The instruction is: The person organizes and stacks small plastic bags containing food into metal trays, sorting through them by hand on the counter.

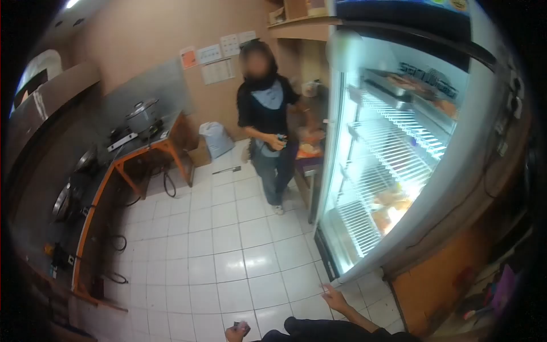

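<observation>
My left hand (pixel 236 332) is closed at the bottom edge of the view, low over the tiled floor. A small dark thing shows at its fingers, too small to name. To the right, my right hand (pixel 335 297) is held out with its fingers apart and nothing in it. It is nearest the lower front corner of a lit display fridge (pixel 370 142), apart from it. Wire shelves (pixel 393 131) inside the fridge carry a metal tray (pixel 393 88) near the top and pale packed items (pixel 392 202) lower down.
Another person (pixel 268 108) stands ahead beside a side counter (pixel 307 162), a small object in one hand. Stove stands (pixel 151 149) with a pot (pixel 142 115) and pans line the left. A white sack (pixel 216 139) leans at the back wall. White floor tiles (pixel 228 239) lie between.
</observation>
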`<state>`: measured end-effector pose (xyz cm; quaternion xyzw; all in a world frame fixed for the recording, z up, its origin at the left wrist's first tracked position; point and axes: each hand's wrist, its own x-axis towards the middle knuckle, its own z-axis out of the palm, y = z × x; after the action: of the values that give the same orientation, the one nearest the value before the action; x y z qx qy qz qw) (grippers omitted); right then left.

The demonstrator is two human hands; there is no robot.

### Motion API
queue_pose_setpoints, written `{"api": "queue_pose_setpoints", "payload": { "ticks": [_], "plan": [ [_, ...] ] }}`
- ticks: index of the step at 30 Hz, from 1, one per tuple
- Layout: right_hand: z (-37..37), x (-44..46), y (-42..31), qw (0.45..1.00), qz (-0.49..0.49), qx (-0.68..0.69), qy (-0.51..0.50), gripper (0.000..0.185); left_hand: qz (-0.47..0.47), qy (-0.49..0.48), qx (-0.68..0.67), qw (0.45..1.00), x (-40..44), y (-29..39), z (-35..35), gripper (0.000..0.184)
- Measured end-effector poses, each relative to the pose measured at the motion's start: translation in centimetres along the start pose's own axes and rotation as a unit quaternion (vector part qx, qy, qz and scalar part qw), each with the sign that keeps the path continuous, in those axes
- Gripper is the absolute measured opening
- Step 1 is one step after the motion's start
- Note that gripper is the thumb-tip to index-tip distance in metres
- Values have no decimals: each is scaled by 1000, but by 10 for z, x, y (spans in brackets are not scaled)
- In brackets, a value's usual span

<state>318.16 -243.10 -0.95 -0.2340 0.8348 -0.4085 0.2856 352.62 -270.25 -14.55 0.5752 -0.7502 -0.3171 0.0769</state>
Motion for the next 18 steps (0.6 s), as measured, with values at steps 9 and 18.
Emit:
{"api": "queue_pose_setpoints", "payload": {
  "ticks": [9,18],
  "plan": [
    [-289,-108,-172,599,-479,317,558,51,47,-103,146,983,-73,105,68,51],
    [-293,-209,23,941,-152,198,227,45,132,-102,174,970,-165,99,158,58]
  ]
}}
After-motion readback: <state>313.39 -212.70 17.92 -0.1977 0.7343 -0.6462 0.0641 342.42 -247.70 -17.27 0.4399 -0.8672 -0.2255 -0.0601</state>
